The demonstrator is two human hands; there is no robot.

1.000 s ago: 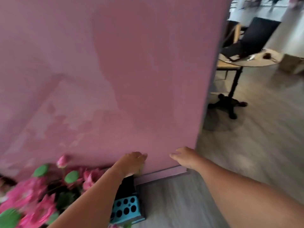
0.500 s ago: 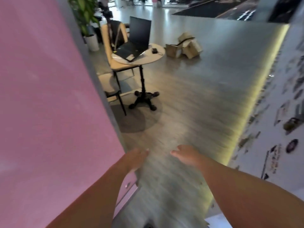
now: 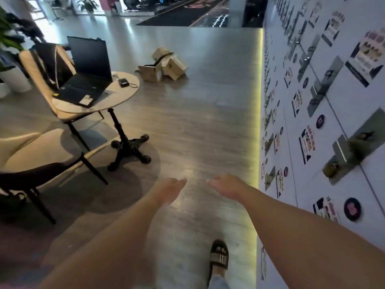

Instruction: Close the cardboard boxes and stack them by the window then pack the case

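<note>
Boxes [image 3: 163, 66] lie in a loose heap on the floor [image 3: 198, 122], flaps up, well apart from both hands and beyond the round counter [image 3: 125, 94] that carries an open laptop [image 3: 85, 76]. The left hand [image 3: 169, 189] and right hand [image 3: 228, 185] reach forward side by side above the floor, each grip slack with fingers straight, holding nothing. A sandalled foot [image 3: 218, 256] stands near the lit wall [image 3: 333, 122].

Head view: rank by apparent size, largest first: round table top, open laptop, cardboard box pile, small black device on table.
1. Round table top
2. Open laptop
3. Cardboard box pile, which lies farther off, so its true size is unsure
4. Small black device
</note>
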